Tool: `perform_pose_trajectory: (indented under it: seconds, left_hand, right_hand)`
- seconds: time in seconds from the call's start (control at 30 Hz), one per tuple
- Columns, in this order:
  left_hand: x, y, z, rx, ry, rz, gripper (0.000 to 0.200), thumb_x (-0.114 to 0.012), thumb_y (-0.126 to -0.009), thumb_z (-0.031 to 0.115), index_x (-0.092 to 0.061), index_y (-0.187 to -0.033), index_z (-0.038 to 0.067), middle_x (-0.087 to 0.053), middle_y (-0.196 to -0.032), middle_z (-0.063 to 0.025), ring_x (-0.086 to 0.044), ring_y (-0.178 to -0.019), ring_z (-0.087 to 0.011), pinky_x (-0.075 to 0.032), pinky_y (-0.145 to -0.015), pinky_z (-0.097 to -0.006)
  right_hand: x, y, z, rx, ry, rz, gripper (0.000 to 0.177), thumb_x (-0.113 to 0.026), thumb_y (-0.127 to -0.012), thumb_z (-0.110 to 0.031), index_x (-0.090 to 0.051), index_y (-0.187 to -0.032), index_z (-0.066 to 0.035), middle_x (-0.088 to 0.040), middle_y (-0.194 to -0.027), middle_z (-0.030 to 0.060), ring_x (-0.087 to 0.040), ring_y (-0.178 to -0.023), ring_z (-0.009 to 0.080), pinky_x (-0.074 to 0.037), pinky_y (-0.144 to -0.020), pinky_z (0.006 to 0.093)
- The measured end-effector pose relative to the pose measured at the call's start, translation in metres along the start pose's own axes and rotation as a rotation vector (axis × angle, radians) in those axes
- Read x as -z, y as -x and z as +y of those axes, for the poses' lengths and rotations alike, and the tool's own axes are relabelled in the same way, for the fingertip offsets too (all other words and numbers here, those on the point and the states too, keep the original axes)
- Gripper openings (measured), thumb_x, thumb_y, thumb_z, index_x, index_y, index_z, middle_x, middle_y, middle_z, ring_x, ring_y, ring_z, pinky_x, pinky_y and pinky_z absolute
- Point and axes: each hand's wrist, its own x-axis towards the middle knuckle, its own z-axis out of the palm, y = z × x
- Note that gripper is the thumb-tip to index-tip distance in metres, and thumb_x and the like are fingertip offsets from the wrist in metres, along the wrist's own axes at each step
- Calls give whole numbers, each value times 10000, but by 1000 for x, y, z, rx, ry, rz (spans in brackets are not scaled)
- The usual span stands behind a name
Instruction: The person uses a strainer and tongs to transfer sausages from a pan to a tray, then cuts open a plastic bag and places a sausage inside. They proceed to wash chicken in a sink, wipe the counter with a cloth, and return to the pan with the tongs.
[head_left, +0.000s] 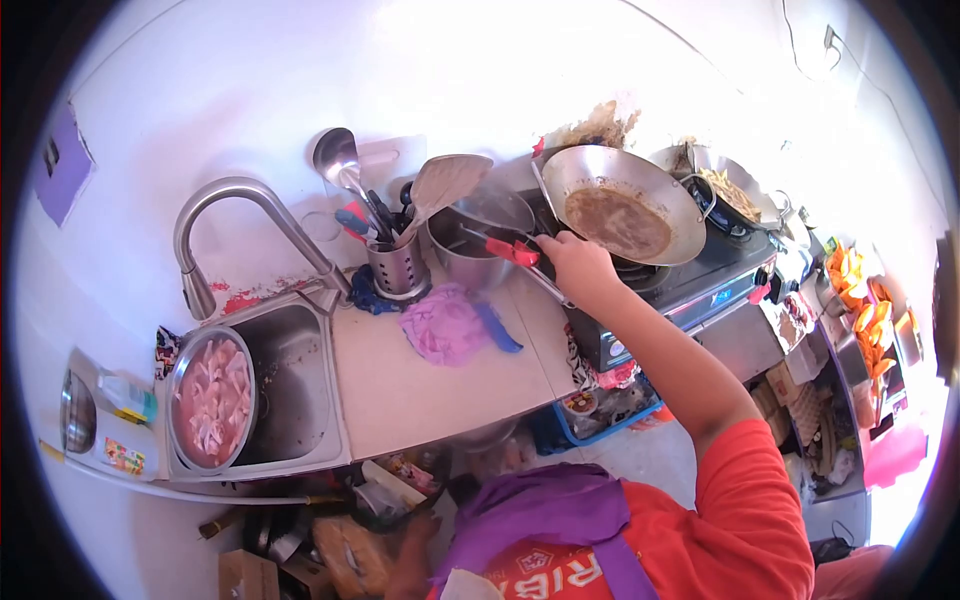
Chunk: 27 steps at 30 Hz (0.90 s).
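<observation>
My right hand (580,268) is closed on red-gripped tongs (520,252), at the front left of the stove. The tongs' far end lies over a steel pot (475,262). Just beyond the hand, a large wok (672,190) with brown liquid sits on a burner. My left hand (424,528) is low, below the counter edge, near a bin of packets (405,485); its fingers are not clear. Left of the pot, a perforated steel holder (395,268) contains a ladle (338,155), a wide turner (450,185) and other utensils.
A bowl of raw chicken (213,400) rests in the sink (300,375) under a curved faucet (235,187). On the counter (440,395) lies a pink cloth (448,325). A second pan (740,190) holds fried pieces on the stove (690,285). Orange items (870,320) stand on shelving at right.
</observation>
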Motion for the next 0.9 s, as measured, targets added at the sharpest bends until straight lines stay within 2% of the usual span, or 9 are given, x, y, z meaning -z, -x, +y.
perform_pose_trajectory:
  seconds: [0.07,0.17,0.27,0.37,0.47,0.57,0.77,0.87,0.9]
  left_hand:
    - [-4,-4,-6,-40,-28,-3,519,-532,-821,425,-541,-1217,89,-529,-1252,-136,-514,-1137,-317,-387,-981,-382]
    - [-16,-7,-15,-39,-86,-8,504,-530,-822,419,-549,-1211,98,-533,-1246,-140,-516,-1132,-323,-388,-980,-381]
    - [-14,-6,-20,12,-91,-44,500,-532,-821,411,-549,-1211,99,-537,-1238,-149,-518,-1130,-324,-396,-970,-383]
    - [-27,-14,-39,-49,-101,-59,498,-529,-821,411,-548,-1213,103,-536,-1237,-154,-517,-1132,-324,-395,-971,-387]
    - [-18,-7,-36,21,-48,-89,492,-520,-827,407,-546,-1214,104,-528,-1247,-153,-509,-1143,-320,-383,-982,-393]
    - [-11,-1,-25,58,-52,-76,497,-509,-832,410,-536,-1228,111,-515,-1264,-151,-498,-1159,-315,-368,-996,-396]
    - [-38,-41,-63,-156,-298,-120,525,-492,-841,432,-513,-1253,106,-506,-1275,-149,-491,-1166,-311,-353,-1009,-393]
    - [-21,-32,-45,-92,-252,-180,514,-488,-846,437,-531,-1233,101,-511,-1268,-148,-498,-1158,-309,-364,-999,-392]
    - [-15,-26,-40,-95,-217,-139,509,-488,-846,436,-539,-1222,97,-518,-1260,-148,-502,-1150,-311,-371,-993,-391]
  right_hand:
    - [6,1,-1,-26,-45,22,267,-543,-816,-176,-542,-1081,-143,-569,-949,132,-618,-832,324,-509,-701,417]
    - [1,3,1,-21,28,-61,283,-542,-813,-168,-542,-1095,-146,-569,-958,128,-614,-849,326,-505,-710,417]
    - [6,2,4,-60,-36,0,303,-537,-812,-158,-534,-1115,-145,-568,-967,119,-612,-857,328,-502,-714,416]
    - [4,6,2,-12,36,-4,376,-486,-760,-17,-587,-1105,-127,-596,-893,113,-610,-821,326,-491,-699,438]
    - [14,5,2,-51,-121,46,380,-463,-754,8,-592,-1094,-101,-606,-882,121,-608,-815,322,-487,-692,426]
    - [1,2,14,-68,-288,124,361,-449,-785,12,-596,-1101,-87,-612,-853,104,-611,-780,264,-479,-678,391]
    - [7,11,16,-306,-886,94,307,-454,-900,-74,-524,-1196,-33,-569,-791,30,-497,-561,77,-406,-485,245]
    - [9,13,24,-263,-983,214,322,-446,-910,-88,-496,-1220,-18,-560,-803,23,-459,-513,51,-356,-431,211]
    - [21,18,24,-319,-1007,234,323,-451,-907,-91,-502,-1218,-22,-569,-806,23,-462,-519,51,-362,-441,210]
